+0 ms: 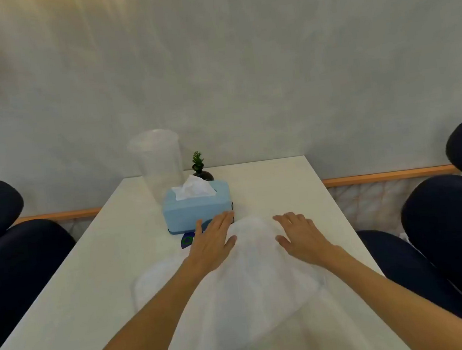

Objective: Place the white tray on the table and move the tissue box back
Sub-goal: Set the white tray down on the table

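Note:
The white tray point(252, 281) lies flat on the white table point(67, 306), between my forearms, its far edge near the tissue box. The light blue tissue box point(198, 209) stands just beyond it with a white tissue sticking out of its top. My left hand point(213, 243) lies flat over the tray's far left corner, fingers spread, fingertips touching the box's front lower edge. My right hand point(302, 237) rests with fingers spread on the tray's far right edge. Neither hand grips anything.
A tall clear plastic cup point(159, 165) stands behind the box at its left, and a small green plant in a dark vase point(200, 169) at the table's far edge. A blue-green sticker point(187, 240) lies by the box. Dark chairs point(443, 223) flank the table.

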Motion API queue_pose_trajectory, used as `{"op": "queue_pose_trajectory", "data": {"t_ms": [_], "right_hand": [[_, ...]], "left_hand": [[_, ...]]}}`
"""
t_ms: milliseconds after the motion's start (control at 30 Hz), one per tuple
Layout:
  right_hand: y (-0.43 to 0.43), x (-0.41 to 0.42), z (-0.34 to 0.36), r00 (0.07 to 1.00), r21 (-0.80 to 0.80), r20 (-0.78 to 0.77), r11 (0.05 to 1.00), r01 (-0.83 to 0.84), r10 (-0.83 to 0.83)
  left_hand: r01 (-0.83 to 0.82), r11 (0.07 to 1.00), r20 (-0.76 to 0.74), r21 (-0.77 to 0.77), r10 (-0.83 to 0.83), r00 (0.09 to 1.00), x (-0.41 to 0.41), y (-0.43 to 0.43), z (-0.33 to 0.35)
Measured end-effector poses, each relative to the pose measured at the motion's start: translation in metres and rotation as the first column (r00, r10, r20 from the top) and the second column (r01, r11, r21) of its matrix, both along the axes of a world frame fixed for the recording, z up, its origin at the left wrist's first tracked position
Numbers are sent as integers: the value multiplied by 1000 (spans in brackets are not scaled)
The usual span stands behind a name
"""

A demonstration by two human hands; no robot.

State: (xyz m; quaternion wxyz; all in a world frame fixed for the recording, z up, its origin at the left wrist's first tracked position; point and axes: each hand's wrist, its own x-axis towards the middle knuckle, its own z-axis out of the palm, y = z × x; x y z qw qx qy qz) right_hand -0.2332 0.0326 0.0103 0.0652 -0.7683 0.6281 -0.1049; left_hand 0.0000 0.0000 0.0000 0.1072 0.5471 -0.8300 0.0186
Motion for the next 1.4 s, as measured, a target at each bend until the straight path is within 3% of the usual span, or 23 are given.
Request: {"op": "queue_pose_trajectory", "data": {"t_ms": [167,367,533,800,1133,1400], "right_hand": [[5,2,-19,988,115,-55,982,150,-144],[2,-2,-36,972,173,41,960,222,-232],[-12,-5,-35,967,161,100,963,217,-235],[-33,-26,-30,942,136,143,949,285,-303],[4,-55,-43,912,10,-76,915,404,-403],[24,-57,-39,824,158,182,843,513,-536]], "left_hand": [[-151,976,85,154,140,987,19,-6,-17],[-282,931,145,233,254,956,44,-14,-27],[-306,924,45,230,304,952,51,-17,-34],[-337,924,50,183,334,941,39,-10,-34],[-413,900,147,139,393,908,22,10,-33],[-443,880,93,170,433,897,7,35,-35]]}}
